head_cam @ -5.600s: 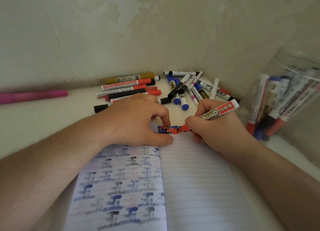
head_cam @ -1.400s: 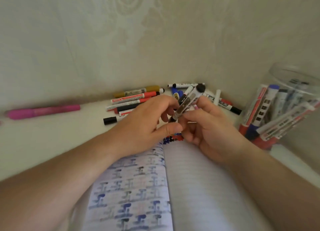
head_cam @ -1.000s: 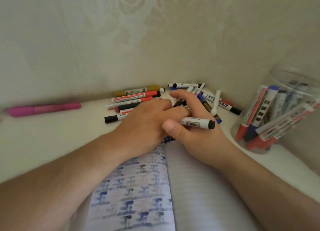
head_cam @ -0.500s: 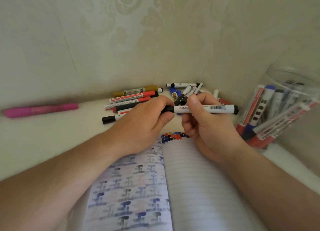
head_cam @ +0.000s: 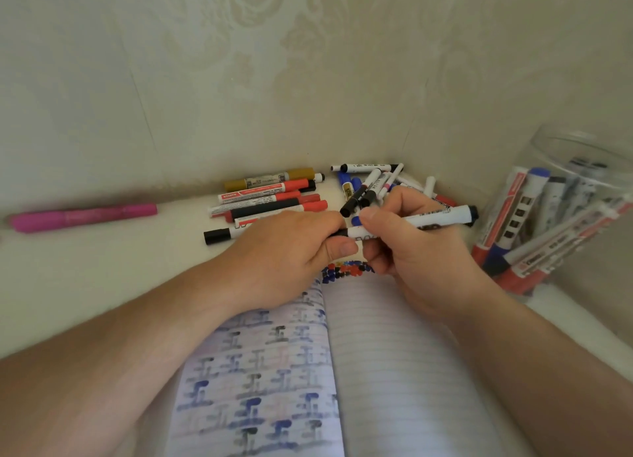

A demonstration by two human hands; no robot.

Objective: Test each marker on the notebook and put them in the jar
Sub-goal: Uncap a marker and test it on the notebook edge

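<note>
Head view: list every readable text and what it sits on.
"MARKER", upside down in this view: label of the red marker in the pile by the wall.
White marker held in both hands: black print, partly covered and blurred, unreadable.
Gold marker: label print too small to read.
Markers in the jar: print blurred behind the jar wall, unreadable.
Notebook: ink test marks only, no words.

A pale wall (head_cam: 239, 62) with a faint swirly pattern stands at the back; a 2nd wall (head_cam: 513, 62) meets it in a corner on the right; a white table top (head_cam: 85, 268) runs along under the walls; it is a bit blurry near the left edge.
</note>
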